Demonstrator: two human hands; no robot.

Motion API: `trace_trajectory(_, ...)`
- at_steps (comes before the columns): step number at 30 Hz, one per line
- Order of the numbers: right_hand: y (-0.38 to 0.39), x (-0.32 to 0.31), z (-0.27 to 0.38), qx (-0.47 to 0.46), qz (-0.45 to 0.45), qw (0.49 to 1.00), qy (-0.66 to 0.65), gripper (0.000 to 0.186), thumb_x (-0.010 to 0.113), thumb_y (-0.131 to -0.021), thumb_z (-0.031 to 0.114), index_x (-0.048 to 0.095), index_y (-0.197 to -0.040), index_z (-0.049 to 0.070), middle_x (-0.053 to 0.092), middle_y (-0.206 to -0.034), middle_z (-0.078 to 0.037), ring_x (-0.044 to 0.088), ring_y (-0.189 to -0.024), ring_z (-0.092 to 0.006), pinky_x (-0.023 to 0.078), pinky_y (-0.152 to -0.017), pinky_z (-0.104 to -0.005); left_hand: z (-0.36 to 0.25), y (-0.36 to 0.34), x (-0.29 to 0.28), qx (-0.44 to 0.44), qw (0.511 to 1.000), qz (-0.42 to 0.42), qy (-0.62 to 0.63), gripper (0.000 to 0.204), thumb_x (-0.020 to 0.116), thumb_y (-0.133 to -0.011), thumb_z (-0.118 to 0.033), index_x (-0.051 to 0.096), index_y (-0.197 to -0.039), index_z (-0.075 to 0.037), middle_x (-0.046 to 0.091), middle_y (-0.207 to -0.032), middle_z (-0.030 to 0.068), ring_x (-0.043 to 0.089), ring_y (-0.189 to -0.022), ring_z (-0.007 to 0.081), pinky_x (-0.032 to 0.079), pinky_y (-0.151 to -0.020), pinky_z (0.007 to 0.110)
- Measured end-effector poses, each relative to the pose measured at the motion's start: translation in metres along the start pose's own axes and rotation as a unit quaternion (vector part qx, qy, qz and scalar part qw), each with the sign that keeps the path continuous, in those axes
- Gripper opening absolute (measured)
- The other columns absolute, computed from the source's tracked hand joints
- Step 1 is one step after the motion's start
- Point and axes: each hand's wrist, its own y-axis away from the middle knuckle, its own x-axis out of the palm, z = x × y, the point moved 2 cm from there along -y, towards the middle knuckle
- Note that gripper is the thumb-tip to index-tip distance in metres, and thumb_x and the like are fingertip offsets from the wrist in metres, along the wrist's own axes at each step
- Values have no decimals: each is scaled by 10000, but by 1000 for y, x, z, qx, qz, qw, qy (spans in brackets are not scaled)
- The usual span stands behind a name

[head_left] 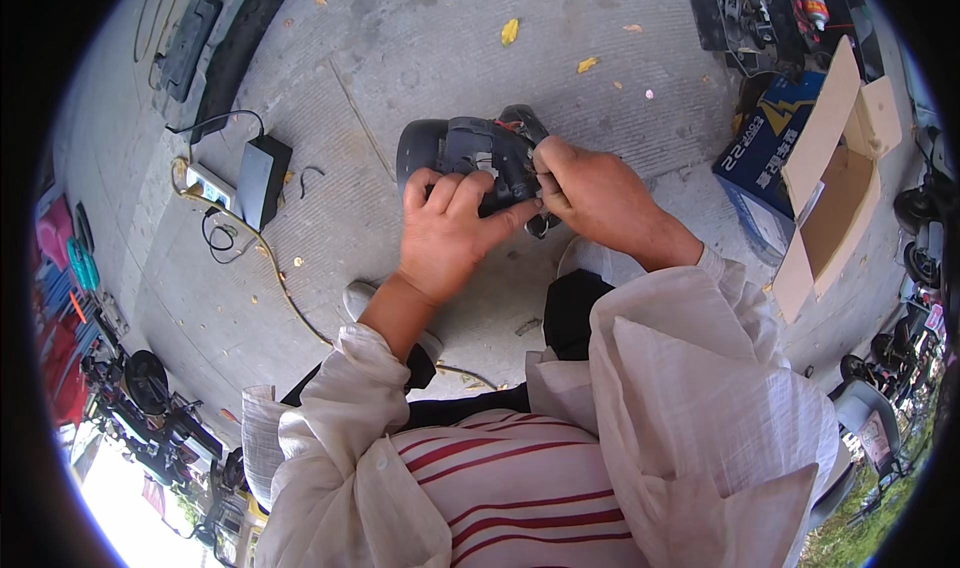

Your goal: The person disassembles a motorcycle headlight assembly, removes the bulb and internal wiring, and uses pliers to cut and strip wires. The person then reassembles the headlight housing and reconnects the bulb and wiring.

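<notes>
Between my feet on the concrete ground is a black rounded plastic part (pixel 424 148), scuffed, with a raised band across it and a smaller dark piece jutting up at its far right end. My left hand (pixel 445 228) grips its near side, fingers bent over the surface and thumb stretched toward the right end. Closed at that right end is my right hand (pixel 605 198), its thumb and fingers pinched together against the edge. Whatever sits between those fingertips is too small and covered to name. A bit of red shows near the part's top edge.
To the left, a black power adapter (pixel 265 183) lies beside a white power strip (pixel 212 186) with a yellow cord (pixel 285 293) running toward my feet. An open cardboard box (pixel 845 218) stands right. Black panels (pixel 215 58) lie far left; scooter parts (pixel 745 18) far right.
</notes>
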Motion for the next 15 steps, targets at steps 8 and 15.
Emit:
trace_trajectory(8,-4,-11,1,-49,3,988,-149,270,687,-819,-3,610,-1073,44,605,-943,-100,627,-859,-237,516,-757,-357,7,-1,-6,-25,993,6,113,476,754,-669,-78,774,-1066,-341,523,-972,32,525,-906,226,377,-867,403)
trace_trajectory(15,-5,-10,-8,-122,-18,991,-52,153,655,-879,48,638,-1031,58,616,-973,-87,646,-879,-284,524,-758,-378,11,-4,-9,-53,988,14,147,480,751,-699,-70,768,-1078,-362,534,-972,22,535,-932,219,372,-882,396)
